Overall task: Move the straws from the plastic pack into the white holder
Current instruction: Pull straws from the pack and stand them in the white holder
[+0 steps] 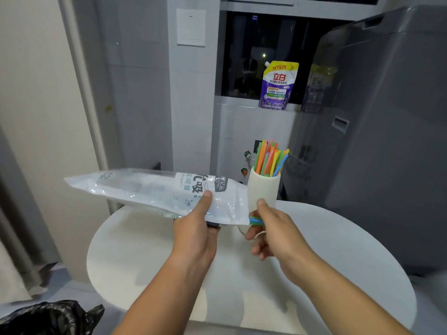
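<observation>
Cool, even indoor light; window [242,44] dark.
Soft shadows lie on the white tabletop [338,238], glare glints on the plastic pack [145,187], walls [36,93] bow at the edges, everything slightly soft.

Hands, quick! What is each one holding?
Left hand grips the plastic pack.
Right hand pinches the straws poking out of the pack.
</observation>
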The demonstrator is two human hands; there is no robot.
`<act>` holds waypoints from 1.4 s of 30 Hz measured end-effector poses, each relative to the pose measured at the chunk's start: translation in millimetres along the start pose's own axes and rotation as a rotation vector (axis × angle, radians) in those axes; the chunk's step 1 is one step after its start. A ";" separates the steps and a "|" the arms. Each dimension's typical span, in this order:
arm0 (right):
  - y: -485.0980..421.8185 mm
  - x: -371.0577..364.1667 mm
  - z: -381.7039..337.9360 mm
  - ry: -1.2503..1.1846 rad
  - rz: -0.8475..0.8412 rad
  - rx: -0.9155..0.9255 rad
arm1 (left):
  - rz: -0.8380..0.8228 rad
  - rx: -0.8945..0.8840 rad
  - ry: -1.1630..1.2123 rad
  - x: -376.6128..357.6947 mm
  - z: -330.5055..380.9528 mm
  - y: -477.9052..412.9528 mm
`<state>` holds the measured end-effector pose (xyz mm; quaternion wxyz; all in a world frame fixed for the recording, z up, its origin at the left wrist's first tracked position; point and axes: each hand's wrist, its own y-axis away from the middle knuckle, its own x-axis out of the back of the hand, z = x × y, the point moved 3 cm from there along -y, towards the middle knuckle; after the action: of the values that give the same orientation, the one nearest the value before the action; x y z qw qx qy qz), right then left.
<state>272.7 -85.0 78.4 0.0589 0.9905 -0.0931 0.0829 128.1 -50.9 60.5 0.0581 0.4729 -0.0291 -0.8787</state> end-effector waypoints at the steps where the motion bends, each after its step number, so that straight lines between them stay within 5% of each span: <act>1: 1.9 -2.2 3.4 -0.013 -0.012 0.003 | -0.022 -0.028 -0.028 -1.1 1.6 0.6; 13: -2.6 18.6 7.1 -0.449 0.070 -0.015 | -0.089 -0.024 0.053 -3.1 5.3 -1.5; 26: -11.2 38.3 4.2 -0.301 0.188 0.106 | 0.049 0.059 0.031 6.5 -1.6 -7.4; 33: -9.0 29.2 4.8 -0.574 0.122 0.087 | 0.062 0.130 0.050 6.0 -9.6 -4.4; 42: -12.6 4.1 13.0 -0.507 0.147 0.115 | 0.047 0.161 0.064 4.7 -16.5 -2.0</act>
<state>281.2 -75.1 65.1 -0.0291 0.9719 -0.1715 -0.1585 139.1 -49.5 47.4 0.0413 0.5032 -0.1088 -0.8563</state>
